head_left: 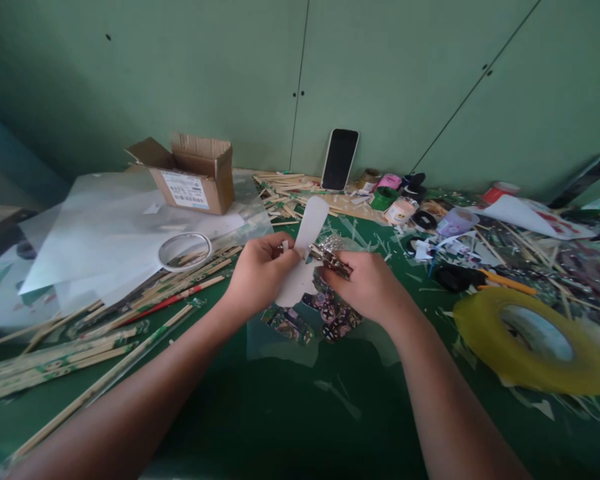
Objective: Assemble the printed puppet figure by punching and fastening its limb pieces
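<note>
A white paper cutout [313, 223] with a long rounded upper part is pinched in my left hand [263, 270], and its wider lower part hangs below my fingers. My right hand [365, 283] grips a small metal clipper-like tool [336, 262]; its tip meets the paper's edge, though its exact kind is hard to make out. Beneath both hands, dark patterned cutout pieces [290, 325] lie on the green tabletop [300, 413]. Something silvery and shiny [333, 242] shows just behind the tool.
An open cardboard box [195, 177] stands on white sheets at the back left. Wrapped chopsticks [105, 333] and a tape ring [185, 251] lie left. A phone [341, 159] leans against the green wall. A large yellow tape roll [480, 347], small jars [401, 210] and scraps crowd the right.
</note>
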### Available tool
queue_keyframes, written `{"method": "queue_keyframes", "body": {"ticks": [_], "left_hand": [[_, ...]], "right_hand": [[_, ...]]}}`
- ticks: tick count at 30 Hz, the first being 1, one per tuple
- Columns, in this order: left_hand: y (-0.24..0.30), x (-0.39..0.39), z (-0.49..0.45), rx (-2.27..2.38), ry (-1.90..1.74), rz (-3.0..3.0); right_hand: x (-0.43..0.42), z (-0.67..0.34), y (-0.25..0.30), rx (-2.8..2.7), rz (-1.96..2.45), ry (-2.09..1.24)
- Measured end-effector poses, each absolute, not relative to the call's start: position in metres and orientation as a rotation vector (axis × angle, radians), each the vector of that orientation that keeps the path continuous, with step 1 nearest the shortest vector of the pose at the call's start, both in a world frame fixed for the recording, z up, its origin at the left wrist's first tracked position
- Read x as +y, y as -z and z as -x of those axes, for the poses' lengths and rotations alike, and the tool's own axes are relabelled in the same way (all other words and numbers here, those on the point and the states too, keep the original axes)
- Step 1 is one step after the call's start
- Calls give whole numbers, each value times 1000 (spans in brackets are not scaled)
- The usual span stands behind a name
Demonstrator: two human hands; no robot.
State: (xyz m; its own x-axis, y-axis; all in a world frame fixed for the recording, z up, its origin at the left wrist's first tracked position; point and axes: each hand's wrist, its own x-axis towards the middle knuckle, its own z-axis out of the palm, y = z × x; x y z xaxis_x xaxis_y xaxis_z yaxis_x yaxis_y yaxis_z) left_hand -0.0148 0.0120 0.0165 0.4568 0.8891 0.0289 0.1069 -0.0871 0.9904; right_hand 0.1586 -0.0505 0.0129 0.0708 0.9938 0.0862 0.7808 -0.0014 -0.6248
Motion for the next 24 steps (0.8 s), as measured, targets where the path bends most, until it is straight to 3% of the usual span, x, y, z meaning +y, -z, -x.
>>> {"method": "queue_keyframes", "body": {"ticks": [24], "left_hand": [[-17,12,16,1009,-768,-1711]], "right_hand": [[-51,-154,-18,-1815,1953,-401]]}}
